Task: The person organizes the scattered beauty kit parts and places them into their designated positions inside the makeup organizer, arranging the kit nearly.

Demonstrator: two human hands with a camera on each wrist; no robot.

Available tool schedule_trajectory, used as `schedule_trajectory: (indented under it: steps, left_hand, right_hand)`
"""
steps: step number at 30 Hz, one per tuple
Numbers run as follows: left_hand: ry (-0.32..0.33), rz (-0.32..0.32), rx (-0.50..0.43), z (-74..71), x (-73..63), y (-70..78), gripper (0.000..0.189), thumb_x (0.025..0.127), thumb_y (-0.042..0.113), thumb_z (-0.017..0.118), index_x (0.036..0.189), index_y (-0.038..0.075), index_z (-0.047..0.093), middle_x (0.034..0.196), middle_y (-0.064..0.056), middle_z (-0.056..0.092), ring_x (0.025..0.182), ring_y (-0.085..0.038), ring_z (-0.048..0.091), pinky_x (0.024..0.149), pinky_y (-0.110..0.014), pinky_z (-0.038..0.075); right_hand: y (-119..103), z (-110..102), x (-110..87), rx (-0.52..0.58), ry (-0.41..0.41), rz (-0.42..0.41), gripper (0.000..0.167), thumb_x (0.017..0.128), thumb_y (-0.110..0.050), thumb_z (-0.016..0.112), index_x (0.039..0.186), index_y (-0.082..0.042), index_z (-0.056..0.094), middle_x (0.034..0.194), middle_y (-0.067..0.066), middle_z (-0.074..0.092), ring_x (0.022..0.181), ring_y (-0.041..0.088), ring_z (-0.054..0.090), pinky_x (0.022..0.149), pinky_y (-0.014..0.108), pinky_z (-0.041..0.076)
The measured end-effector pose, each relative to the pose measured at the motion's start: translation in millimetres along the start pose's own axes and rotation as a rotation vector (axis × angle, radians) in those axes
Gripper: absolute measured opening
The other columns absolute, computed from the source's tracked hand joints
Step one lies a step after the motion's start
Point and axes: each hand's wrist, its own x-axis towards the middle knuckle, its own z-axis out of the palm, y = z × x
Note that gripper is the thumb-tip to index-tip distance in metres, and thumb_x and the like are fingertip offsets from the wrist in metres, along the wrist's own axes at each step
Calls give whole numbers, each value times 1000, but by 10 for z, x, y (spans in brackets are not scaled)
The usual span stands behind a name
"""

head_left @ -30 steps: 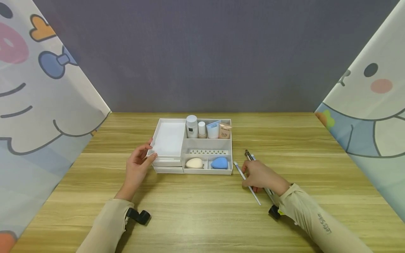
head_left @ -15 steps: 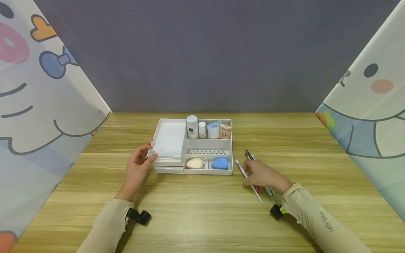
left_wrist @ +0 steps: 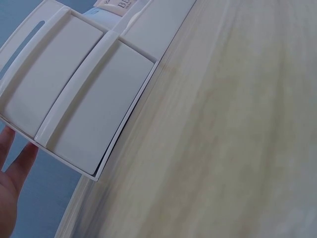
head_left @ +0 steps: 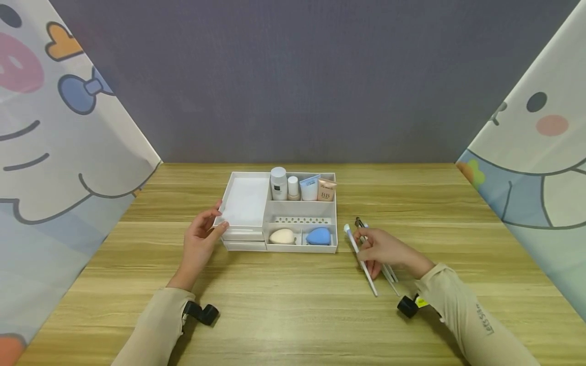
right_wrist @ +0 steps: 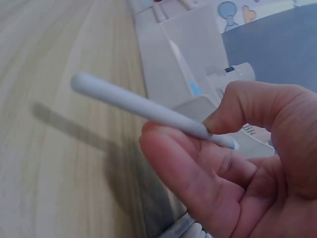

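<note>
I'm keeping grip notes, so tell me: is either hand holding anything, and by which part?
The right hand pinches a white brush partway along its handle. The left hand touches the white organizer at its near left corner.

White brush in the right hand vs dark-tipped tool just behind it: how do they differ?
The white brush is pinched by the right hand; the dark-tipped tool lies on the table, partly hidden. The white brush's tip is pale; the dark-tipped tool's is blackish. Both are slender.
</note>
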Motion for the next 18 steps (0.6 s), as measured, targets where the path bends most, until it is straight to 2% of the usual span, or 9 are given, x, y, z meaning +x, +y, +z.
schedule_trajectory:
  steps: [7, 18]
  left_hand:
    - [-3, 10, -4, 1, 3, -3, 22, 88, -19, 59, 108, -18, 50, 137, -3, 60, 125, -7, 55, 94, -19, 48]
    - [2, 6, -1, 1, 8, -2, 23, 88, -19, 59, 108, -19, 49, 137, -4, 60, 125, -8, 56, 93, -19, 48]
  right_hand:
    - [-30, -24, 11, 191, -54, -63, 35, 85, 8, 49, 116, 16, 34, 66, 9, 63, 48, 13, 64, 48, 34, 56]
    - [-105, -49, 66, 344, -107, -208, 29, 86, 11, 45, 114, 5, 38, 67, 4, 63, 55, 14, 66, 50, 38, 58]
